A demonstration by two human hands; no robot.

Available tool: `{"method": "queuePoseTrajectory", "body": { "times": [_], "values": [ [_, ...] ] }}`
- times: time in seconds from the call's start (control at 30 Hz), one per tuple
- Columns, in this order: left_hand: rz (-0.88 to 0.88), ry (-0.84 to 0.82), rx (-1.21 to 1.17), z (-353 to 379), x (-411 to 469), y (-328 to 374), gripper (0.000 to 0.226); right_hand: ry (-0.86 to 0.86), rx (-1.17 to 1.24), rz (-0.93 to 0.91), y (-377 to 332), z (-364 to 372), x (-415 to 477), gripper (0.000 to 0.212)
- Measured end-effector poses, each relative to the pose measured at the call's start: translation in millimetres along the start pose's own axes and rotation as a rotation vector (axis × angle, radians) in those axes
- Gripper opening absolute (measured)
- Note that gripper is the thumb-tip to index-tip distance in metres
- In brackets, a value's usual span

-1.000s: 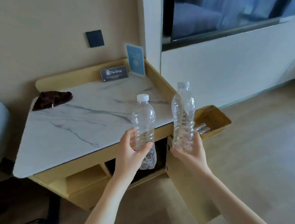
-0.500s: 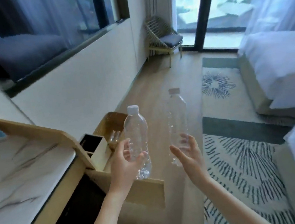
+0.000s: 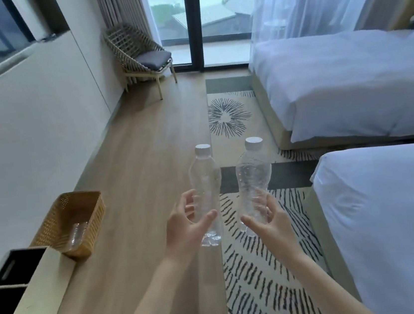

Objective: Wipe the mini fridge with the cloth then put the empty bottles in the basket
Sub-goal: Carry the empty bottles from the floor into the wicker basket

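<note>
Both hands' fingers (image 3: 209,215) curled — gripping bottles (image 3: 205,183).

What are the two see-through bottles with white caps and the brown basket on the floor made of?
The two see-through bottles with white caps look like thin clear plastic: the floor shows through and the walls are dimpled and crinkled. The brown basket looks like woven wicker or rattan, matte, with a fine criss-cross weave, though it could be imitation.

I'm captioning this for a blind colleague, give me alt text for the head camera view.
Each hand, left hand and right hand, holds an upright, clear empty plastic bottle with a white cap above a wooden floor. A woven wicker basket with a bottle inside sits lower left; white beds right.
</note>
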State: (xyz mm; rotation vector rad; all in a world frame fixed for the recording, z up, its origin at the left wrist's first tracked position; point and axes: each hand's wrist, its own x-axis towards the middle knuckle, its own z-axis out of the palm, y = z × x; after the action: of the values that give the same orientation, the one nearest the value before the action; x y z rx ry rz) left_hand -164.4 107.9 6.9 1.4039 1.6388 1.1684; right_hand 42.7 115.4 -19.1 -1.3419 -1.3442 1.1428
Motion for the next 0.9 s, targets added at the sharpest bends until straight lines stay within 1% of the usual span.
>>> {"method": "queuePoseTrajectory", "body": {
  "times": [0.17,0.33,0.53,0.63,0.7,0.9],
  "values": [
    [-0.014,0.010,-0.008,51.3,61.5,22.7,0.061,-0.008,-0.015,-0.030,-3.4,-50.8,73.1,0.068],
    [-0.067,0.058,0.014,67.7,115.8,13.3,0.059,-0.022,0.001,-0.011,2.8,-52.0,140.2,0.068],
    [-0.092,0.133,0.011,61.5,218.2,-16.5,0.062,-0.060,0.013,-0.018,7.8,-11.2,259.1,0.073],
    [-0.085,0.193,-0.035,50.0,285.3,-30.3,0.063,-0.080,0.000,-0.053,-2.1,16.2,333.0,0.071],
    [-0.085,0.218,-0.055,37.0,337.1,-35.5,0.059,-0.092,0.002,-0.078,-13.9,36.6,385.6,0.069],
    [-0.085,0.275,-0.066,-16.7,477.5,-33.5,0.053,-0.166,-0.033,-0.123,-51.7,104.6,523.2,0.058]
  ]
}}
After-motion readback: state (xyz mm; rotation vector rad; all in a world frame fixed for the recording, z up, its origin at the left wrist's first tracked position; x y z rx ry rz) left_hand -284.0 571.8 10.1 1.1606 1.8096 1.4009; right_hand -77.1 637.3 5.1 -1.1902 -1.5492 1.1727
